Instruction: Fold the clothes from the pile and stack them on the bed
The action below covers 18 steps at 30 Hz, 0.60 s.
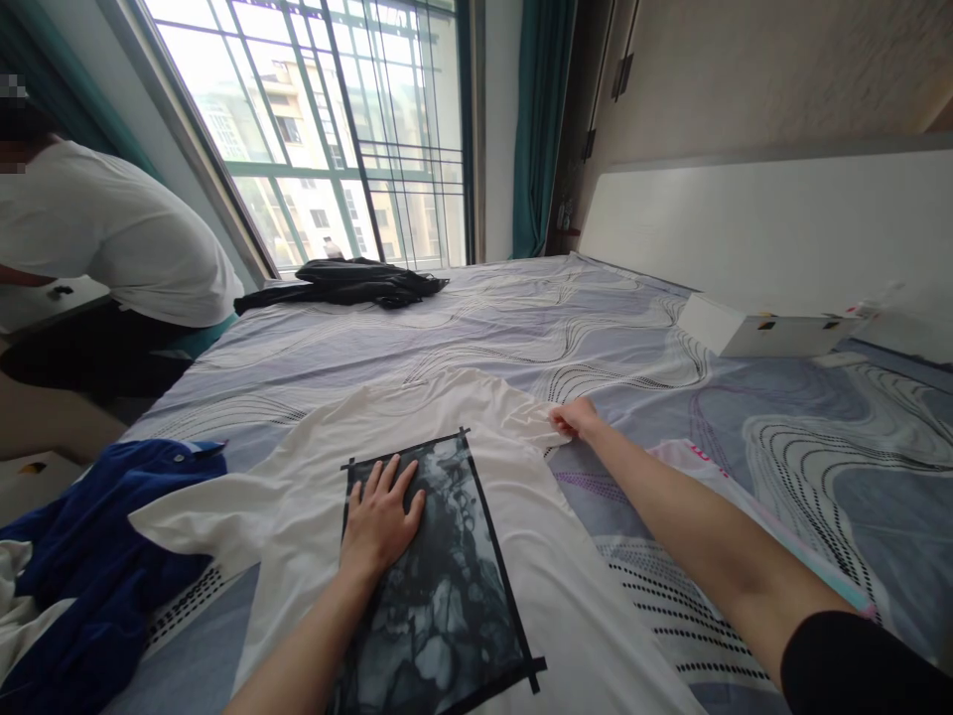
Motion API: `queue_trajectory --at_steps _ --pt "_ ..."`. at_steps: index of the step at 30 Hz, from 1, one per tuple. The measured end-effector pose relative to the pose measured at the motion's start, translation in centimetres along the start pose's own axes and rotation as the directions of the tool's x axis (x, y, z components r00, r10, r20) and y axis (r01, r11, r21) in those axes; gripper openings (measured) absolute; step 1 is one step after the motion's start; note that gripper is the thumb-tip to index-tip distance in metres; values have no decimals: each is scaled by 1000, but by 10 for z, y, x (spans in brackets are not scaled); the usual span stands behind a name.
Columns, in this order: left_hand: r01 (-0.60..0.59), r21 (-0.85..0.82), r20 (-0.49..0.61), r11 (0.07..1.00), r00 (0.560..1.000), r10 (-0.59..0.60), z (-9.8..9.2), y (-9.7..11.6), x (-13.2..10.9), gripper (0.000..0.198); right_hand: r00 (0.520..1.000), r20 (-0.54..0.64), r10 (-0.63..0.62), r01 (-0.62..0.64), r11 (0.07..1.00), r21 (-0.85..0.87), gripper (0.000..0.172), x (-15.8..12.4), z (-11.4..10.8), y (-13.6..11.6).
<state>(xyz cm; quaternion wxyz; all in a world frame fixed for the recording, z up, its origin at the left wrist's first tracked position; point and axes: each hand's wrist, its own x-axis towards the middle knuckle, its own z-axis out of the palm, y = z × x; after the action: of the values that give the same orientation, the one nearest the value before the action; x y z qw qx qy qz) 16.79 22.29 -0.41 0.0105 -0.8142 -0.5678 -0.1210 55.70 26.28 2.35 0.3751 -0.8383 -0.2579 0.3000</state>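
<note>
A white T-shirt (305,516) lies spread on the bed, its collar end away from me. On it is a large dark rectangular print (447,586) with black bordered corners. My left hand (381,511) rests flat on the upper left of this print, fingers spread. My right hand (573,418) pinches the end of the shirt's right sleeve (532,422), which looks bunched towards the fingers. The left sleeve (186,516) lies stretched out to the side, near a blue garment.
The blue garment (111,566) lies at the left edge of the patterned bed sheet (491,328). Black clothing (349,283) is heaped by the window. A white box (766,328) stands by the headboard (766,218). A folded pale item (759,506) lies under my right forearm. Another person (141,228) bends over at left.
</note>
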Motion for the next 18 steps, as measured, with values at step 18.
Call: queue_trajectory --at_steps 18 --pt "-1 -19 -29 1000 1000 0 0 0 -2 53 734 228 -640 663 601 -448 46 -77 56 -59"
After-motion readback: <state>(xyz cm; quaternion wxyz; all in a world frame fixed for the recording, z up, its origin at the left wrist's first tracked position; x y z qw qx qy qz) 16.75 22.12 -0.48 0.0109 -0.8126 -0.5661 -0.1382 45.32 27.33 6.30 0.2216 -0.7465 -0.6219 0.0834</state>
